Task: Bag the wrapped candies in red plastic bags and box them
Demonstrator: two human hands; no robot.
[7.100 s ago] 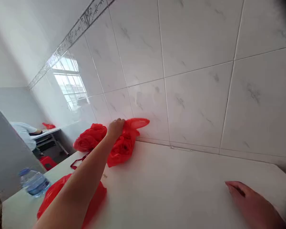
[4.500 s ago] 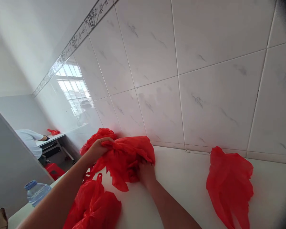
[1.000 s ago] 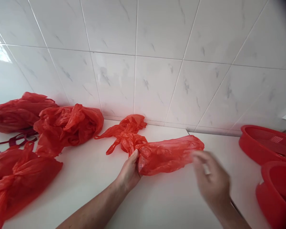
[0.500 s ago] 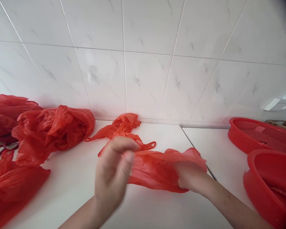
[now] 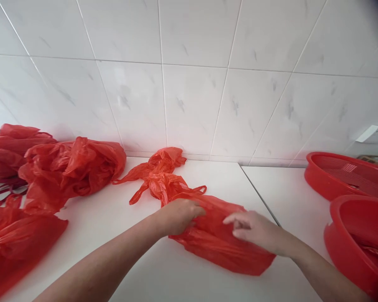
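Note:
A red plastic bag [image 5: 220, 247] lies spread on the white tabletop in front of me. My left hand [image 5: 181, 216] is closed on the bag's left part, with its fingertips partly hidden. Over the bag's right part is my right hand [image 5: 255, 230], its fingers bent but apart; whether they touch the film I cannot tell. A crumpled red plastic bag [image 5: 166, 182] with looped handles sits just behind, against the spread bag's upper left end.
Bunched red bags [image 5: 72, 167] are piled at the left, and another red bag [image 5: 22, 243] lies nearer me. Two red plastic baskets [image 5: 337, 243] stand at the right. A tiled wall [image 5: 192, 105] rises behind the white tabletop [image 5: 113, 226], which has a seam at the right.
My left hand has come down from the air onto the bag. My right hand, covered by the film before, is now above it. The bag lies flatter and reaches closer to me.

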